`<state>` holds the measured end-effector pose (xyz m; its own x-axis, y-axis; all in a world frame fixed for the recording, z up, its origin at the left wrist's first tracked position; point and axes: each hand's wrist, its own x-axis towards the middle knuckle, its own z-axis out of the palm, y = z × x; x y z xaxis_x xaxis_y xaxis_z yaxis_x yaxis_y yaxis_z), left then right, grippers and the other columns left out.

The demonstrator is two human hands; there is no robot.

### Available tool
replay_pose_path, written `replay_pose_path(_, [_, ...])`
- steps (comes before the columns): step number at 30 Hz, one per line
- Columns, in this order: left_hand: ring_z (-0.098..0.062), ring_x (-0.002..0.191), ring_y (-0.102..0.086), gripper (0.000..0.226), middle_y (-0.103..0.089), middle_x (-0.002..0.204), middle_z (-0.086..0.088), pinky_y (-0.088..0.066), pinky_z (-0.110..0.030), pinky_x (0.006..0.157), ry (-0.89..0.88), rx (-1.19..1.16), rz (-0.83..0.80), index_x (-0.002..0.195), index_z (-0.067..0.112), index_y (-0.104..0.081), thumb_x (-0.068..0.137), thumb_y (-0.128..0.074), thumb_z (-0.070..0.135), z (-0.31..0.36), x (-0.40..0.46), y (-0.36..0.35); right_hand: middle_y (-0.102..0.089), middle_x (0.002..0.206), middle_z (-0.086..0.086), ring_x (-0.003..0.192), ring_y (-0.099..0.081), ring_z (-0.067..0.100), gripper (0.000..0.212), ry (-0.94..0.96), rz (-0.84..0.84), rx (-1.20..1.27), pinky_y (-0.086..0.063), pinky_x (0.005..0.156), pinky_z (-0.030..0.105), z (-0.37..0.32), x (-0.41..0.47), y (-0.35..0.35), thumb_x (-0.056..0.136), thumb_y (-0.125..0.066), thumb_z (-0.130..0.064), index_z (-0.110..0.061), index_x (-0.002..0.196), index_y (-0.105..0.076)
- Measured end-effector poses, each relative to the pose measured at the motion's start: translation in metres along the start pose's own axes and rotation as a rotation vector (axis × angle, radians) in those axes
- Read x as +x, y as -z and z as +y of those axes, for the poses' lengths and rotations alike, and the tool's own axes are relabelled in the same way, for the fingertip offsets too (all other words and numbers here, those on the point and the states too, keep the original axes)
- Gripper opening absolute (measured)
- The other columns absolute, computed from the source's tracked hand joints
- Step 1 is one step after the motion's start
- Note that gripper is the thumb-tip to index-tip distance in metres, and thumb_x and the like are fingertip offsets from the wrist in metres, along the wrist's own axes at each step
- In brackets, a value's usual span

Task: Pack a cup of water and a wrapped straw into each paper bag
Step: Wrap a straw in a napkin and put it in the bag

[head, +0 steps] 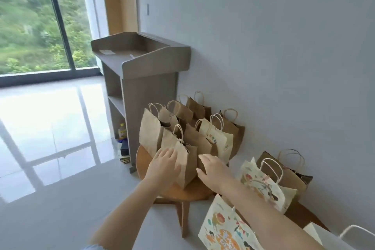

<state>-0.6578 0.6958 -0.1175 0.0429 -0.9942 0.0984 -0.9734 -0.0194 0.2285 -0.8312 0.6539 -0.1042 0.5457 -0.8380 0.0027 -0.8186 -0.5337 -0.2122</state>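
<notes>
Nearest the camera, a cream printed bag (pixel 223 231) with orange and green figures is standing at the lower edge, and your right forearm is crossing just above it. Beside it at the lower right corner, a white bag (pixel 332 237) with a white handle is showing only in part.

Your left hand (pixel 164 165) is lying flat, fingers extended, against the left face of the nearest brown paper bag (pixel 185 165). Your right hand (pixel 212 170) is reaching to that bag's right side with its fingers straight and spread, the fingertips at the foot of the darker brown bag (pixel 197 144) behind; neither hand is curling around anything.

The bag between your hands is standing upright on a round wooden stool (pixel 146 170), its twisted-paper handle pointing up. Around it on the stool, several more brown bags are crowding together, with one cream bag bearing coloured lettering (pixel 218 140) among them. What the bags are holding cannot be told.

To the right, a second printed cream bag (pixel 263 184) and a large brown bag (pixel 288 174) are resting on a lower wooden surface (pixel 300 215) by the grey wall (pixel 263 46).

Behind the stool, a grey lectern-style stand (pixel 142 63) with open shelves is standing against the wall; a yellow bottle (pixel 122 131) is sitting low inside it. A window (pixel 30 16) is showing green hillside.
</notes>
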Motion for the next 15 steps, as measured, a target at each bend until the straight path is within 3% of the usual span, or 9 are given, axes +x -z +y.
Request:
replay_pose_path(6, [-0.016, 0.146, -0.015, 0.052, -0.025, 0.156, 0.002, -0.003, -0.032, 0.119, 0.133, 0.034, 0.067, 0.149, 0.016, -0.027, 0.102, -0.033, 0.038, -0.124, 0.006, 0.032, -0.041, 0.146, 0.005, 0.135, -0.036, 0.022, 0.047, 0.11, -0.044, -0.015, -0.027, 0.113, 0.035, -0.099, 0.096, -0.024, 0.099, -0.039, -0.033, -0.012, 0.141, -0.038])
replay_pose_path(11, [-0.018, 0.147, -0.01, 0.056, -0.018, 0.158, -0.002, -0.002, -0.031, 0.119, 0.229, 0.106, 0.045, 0.151, 0.012, -0.02, 0.103, -0.029, 0.038, -0.235, 0.001, 0.068, -0.042, 0.145, 0.004, 0.131, -0.04, 0.023, 0.049, 0.212, -0.04, -0.014, -0.029, 0.11, 0.034, -0.2, 0.174, -0.038, 0.099, -0.04, -0.031, -0.012, 0.144, -0.035])
replay_pose_path(15, [-0.018, 0.147, -0.01, 0.054, -0.018, 0.158, -0.003, -0.002, -0.031, 0.119, 0.308, 0.163, 0.054, 0.151, 0.012, -0.019, 0.103, -0.027, 0.037, -0.316, 0.003, 0.095, -0.047, 0.139, 0.006, 0.128, -0.042, 0.022, 0.04, 0.265, -0.022, -0.018, -0.029, 0.109, 0.031, -0.268, 0.229, -0.041, 0.099, -0.041, -0.027, -0.011, 0.135, -0.043])
